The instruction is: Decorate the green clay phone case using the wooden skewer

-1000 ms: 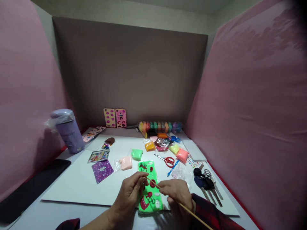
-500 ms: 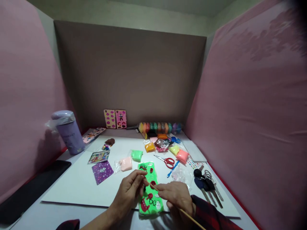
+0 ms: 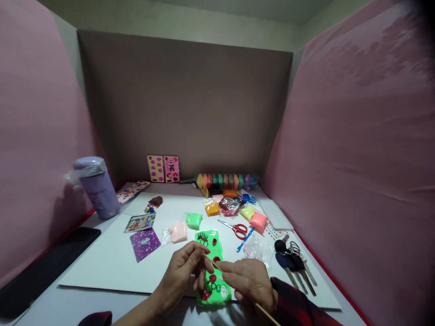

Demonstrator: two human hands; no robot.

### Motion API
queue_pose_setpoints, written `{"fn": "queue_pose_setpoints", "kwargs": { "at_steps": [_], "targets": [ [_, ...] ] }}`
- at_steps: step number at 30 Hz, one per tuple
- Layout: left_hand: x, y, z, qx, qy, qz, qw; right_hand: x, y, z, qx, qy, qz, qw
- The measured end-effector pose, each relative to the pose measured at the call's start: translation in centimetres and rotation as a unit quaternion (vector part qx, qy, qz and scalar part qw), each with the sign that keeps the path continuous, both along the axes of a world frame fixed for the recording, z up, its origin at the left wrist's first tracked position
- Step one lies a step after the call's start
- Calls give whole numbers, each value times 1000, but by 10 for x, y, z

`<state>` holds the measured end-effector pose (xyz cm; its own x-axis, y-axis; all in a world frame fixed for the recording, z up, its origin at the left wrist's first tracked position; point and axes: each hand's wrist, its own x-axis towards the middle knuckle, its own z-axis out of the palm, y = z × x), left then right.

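A green clay-covered phone case (image 3: 211, 262) with red and black shapes lies on the white board (image 3: 112, 262) in front of me. My right hand (image 3: 249, 280) pinches a thin wooden stick (image 3: 263, 310) whose tip reaches over the case. My left hand (image 3: 185, 269) hovers over the case's left side, its thumb and fingertips pinched together at the stick's tip; whether a bit of clay is between them cannot be seen.
Bagged clay pieces: pink (image 3: 178, 232), green (image 3: 194, 219), orange (image 3: 212, 208). Red scissors (image 3: 237, 227), a blue tool (image 3: 245, 238), keys (image 3: 292, 260), a lilac tumbler (image 3: 96, 186), a purple card (image 3: 145, 242), two decorated cases (image 3: 163, 168) and a clay row (image 3: 226, 180) at the back wall.
My right hand and the stick have drawn slightly down and left; my left fingers have curled more over the case. The stick's tip sits lower on the case than before.
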<state>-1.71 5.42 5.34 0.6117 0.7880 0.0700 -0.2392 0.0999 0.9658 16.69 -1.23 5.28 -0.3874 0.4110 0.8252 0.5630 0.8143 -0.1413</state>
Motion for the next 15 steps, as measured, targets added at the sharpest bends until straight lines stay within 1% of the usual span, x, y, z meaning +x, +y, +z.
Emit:
{"fn": "queue_pose_setpoints", "kwargs": {
  "at_steps": [4, 7, 10, 12, 15],
  "targets": [
    [0, 1, -3, -13, -10, -8, 1000, -2, 0, 0, 9, 20, 12, 1000],
    [0, 2, -4, -14, -9, 7, 1000, -1, 1, -3, 4, 42, 11, 999],
    [-2, 3, -3, -19, -6, 5, 1000, 0, 2, -5, -4, 30, 19, 999],
    [-2, 3, -1, -22, 0, 6, 1000, -1, 2, -5, 9, 33, 20, 999],
    [-2, 3, 2, -22, 31, 33, 999, -2, 1, -4, 29, 61, 5, 998]
  ]
}}
